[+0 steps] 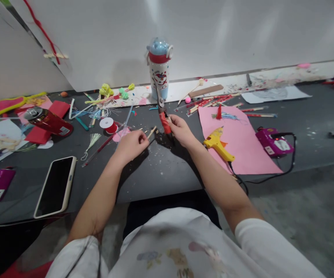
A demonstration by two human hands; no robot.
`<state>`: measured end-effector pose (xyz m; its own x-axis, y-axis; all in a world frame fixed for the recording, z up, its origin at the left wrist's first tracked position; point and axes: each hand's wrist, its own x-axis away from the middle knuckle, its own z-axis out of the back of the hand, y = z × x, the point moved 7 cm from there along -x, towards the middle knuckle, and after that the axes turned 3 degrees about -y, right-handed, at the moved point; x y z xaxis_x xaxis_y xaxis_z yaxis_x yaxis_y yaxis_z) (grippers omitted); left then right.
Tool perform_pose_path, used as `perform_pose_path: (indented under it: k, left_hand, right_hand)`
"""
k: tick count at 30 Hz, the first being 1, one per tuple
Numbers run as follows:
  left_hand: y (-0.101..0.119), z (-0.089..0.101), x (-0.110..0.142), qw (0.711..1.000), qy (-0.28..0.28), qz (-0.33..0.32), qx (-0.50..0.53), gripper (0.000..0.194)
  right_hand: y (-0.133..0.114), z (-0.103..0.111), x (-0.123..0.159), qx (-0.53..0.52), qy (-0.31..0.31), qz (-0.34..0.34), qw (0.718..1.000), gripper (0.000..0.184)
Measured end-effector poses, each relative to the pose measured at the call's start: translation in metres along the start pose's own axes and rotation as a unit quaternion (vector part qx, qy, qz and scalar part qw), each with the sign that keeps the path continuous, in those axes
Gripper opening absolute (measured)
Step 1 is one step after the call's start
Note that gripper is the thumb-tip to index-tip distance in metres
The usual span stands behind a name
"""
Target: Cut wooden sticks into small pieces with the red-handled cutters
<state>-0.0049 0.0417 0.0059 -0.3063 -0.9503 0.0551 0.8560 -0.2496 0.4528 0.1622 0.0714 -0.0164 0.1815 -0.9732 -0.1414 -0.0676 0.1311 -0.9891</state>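
Note:
My right hand (179, 130) is closed around the red handles of a pair of pliers (163, 117), whose metal jaws point away from me toward the bottle. Between the fingertips of my left hand (134, 143) is a short thin wooden stick (152, 132), its free end angled up to the right. The stick and the pliers are apart. Small pale scraps lie on the dark table (158, 177) around both hands. Left of my left hand are a spool of red thread (109, 125) and a pink paper piece (121, 134).
A drinking bottle (159, 73) stands at the back. On the right, a yellow glue gun (219, 143) rests on pink paper (242, 154), its cord trailing near a purple box (274, 143). On the left are a phone (55, 187) and a tipped red can (48, 121).

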Motion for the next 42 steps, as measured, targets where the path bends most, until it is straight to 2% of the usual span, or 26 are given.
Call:
perform_pose_path:
  k: [3, 5, 9, 14, 18, 20, 25, 30, 33, 36, 42]
  left_hand:
    - [-0.021, 0.015, -0.003, 0.985, 0.072, 0.057, 0.146, 0.014]
    - [-0.030, 0.016, -0.004, 0.954, 0.090, 0.077, 0.277, 0.017]
    - [-0.017, 0.009, -0.007, 0.883, 0.065, 0.027, 0.464, 0.021]
    - [0.005, -0.004, -0.004, 0.834, 0.001, 0.005, 0.551, 0.014]
    - [0.010, -0.007, -0.003, 0.795, -0.013, -0.017, 0.607, 0.011]
    - [0.010, -0.006, -0.002, 0.791, -0.017, -0.024, 0.611, 0.012]
    - [0.013, -0.003, 0.000, 0.806, -0.031, -0.029, 0.591, 0.022]
    - [0.009, 0.002, 0.001, 0.773, -0.004, -0.022, 0.634, 0.020]
    - [0.006, 0.004, 0.000, 0.767, 0.016, -0.027, 0.641, 0.018]
    - [0.006, 0.004, 0.000, 0.759, 0.014, -0.033, 0.650, 0.018]
    - [0.006, 0.005, 0.001, 0.754, 0.003, -0.034, 0.656, 0.014]
  right_hand:
    - [0.003, -0.002, 0.001, -0.004, -0.005, -0.024, 1.000, 0.032]
    - [0.005, -0.005, 0.002, -0.008, -0.016, -0.036, 0.999, 0.035]
    - [0.006, -0.013, 0.003, -0.001, -0.046, -0.034, 0.998, 0.039]
    - [0.010, -0.020, 0.004, 0.057, -0.062, -0.012, 0.996, 0.035]
    - [0.014, -0.019, 0.002, 0.080, -0.050, 0.000, 0.996, 0.030]
    - [0.015, -0.018, 0.001, 0.074, -0.049, 0.001, 0.996, 0.027]
    - [0.007, -0.017, 0.003, 0.095, -0.043, -0.005, 0.995, 0.025]
    - [0.001, -0.015, 0.005, 0.118, -0.040, -0.032, 0.992, 0.037]
    - [0.005, -0.016, 0.005, 0.105, -0.056, -0.052, 0.992, 0.044]
    - [0.008, -0.016, 0.004, 0.098, -0.064, -0.055, 0.992, 0.048]
    - [0.008, -0.019, 0.004, 0.100, -0.101, -0.030, 0.989, 0.046]
